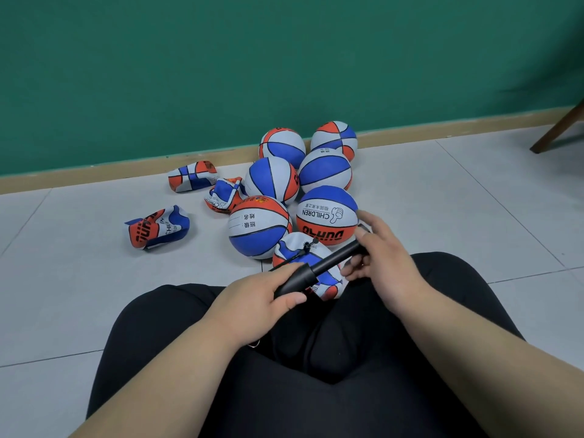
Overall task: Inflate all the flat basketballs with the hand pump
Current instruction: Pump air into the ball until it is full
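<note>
Indoors, a tiled floor (442, 197) is meeting a green wall (221, 74); the left grip (262, 298) and right grip (382, 254) are clasping the hand pump (328, 262) at opposite ends.

Black pump (319, 267), orange-blue-grey basketballs (259, 227)

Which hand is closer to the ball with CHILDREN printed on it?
Right. The right hand, at the far end of the pump, lies just right of the CHILDREN ball. The left hand grips the pump barrel lower down, near the lap, clearly farther from that ball.
</note>
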